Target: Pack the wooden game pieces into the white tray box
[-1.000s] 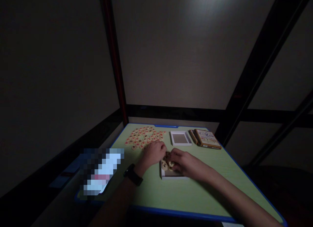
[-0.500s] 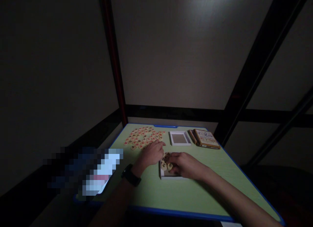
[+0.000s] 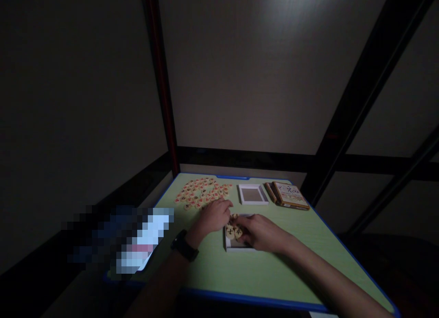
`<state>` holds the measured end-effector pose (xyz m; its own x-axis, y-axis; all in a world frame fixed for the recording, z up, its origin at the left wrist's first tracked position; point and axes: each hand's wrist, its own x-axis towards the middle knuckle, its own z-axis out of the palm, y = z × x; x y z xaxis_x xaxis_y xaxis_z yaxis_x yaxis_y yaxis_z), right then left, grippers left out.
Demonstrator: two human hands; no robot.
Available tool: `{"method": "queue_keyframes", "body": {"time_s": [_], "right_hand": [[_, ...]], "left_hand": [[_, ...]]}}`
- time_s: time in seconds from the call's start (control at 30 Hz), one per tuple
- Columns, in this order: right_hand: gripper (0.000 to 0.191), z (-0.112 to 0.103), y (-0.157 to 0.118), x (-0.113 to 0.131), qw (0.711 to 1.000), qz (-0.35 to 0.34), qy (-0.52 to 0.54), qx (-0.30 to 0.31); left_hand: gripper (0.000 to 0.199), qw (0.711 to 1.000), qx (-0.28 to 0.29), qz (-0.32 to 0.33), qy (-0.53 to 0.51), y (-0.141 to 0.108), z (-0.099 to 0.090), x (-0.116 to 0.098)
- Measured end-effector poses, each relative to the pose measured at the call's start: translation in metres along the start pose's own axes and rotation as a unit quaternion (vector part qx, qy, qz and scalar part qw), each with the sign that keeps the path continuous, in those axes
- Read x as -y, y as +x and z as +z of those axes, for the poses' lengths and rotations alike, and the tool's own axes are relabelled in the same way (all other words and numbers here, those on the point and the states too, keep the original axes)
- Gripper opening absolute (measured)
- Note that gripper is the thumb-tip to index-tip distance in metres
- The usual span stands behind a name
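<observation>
My right hand reaches into a shallow white box and has its fingers closed on a Chinese chess piece, mostly hidden by the fingers. Several round wooden pieces with black characters, such as this Chinese chess piece, lie at the box's left side. Just beyond the box's far left corner is my left hand, palm down, fingers stretched out and slightly bent. It seems to hold nothing, though its underside is hidden. Behind it spreads a group of loose Chinese chess pieces with red and black characters.
A second white box lies open at the back of the green table. To its right are stacked printed boxes. A blurred-out bright device rests at the left edge. Walls stand behind and left.
My right hand's fingers have shifted slightly among the pieces in the box, and a piece at the far side now shows more clearly. My left hand has barely moved.
</observation>
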<state>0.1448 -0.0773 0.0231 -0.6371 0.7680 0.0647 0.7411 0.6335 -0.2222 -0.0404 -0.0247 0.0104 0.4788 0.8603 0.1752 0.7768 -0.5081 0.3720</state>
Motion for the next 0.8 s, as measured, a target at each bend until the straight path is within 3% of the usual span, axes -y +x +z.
{"method": "queue_keyframes", "body": {"time_s": [0.53,0.8], "right_hand": [[0.033,-0.0004,-0.0007,0.0019,1.000,0.010,-0.001,0.000],[0.038,-0.0095,-0.0023,0.0037,0.998,0.018,0.054,-0.007]], "left_hand": [[0.036,0.999,-0.035,0.007,-0.003,0.0044,0.0071,0.0063],[0.026,0.993,-0.069,-0.062,0.072,0.0015,-0.0017,0.0060]]}}
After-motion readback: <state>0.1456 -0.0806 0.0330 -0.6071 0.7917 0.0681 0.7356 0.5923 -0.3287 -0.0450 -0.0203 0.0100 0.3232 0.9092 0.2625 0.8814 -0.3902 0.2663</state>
